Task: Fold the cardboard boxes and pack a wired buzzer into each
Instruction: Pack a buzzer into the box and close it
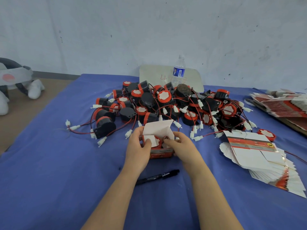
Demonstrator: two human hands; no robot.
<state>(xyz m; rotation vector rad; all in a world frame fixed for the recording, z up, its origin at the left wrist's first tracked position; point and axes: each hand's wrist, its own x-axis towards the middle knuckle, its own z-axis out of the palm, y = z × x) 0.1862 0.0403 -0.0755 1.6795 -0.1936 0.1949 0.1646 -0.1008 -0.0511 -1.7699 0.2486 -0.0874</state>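
Observation:
A small red-and-white cardboard box [160,152] stands on the blue cloth in front of me, its white lid flap raised. Inside it sits a red-rimmed buzzer [157,141] with its red wire beside it. My left hand [137,145] grips the box's left side, thumb on a white side flap over the buzzer. My right hand [180,143] holds the right side, fingers curled at the opening. Behind the box lies a big pile of black-and-red wired buzzers [166,105] with white connectors.
A fanned stack of flat unfolded boxes [259,156] lies at the right, with another stack [282,103] at the far right edge. A black marker pen [157,177] lies between my forearms. A water bottle [178,72] and a white board stand behind the pile. A plush toy [15,83] sits far left.

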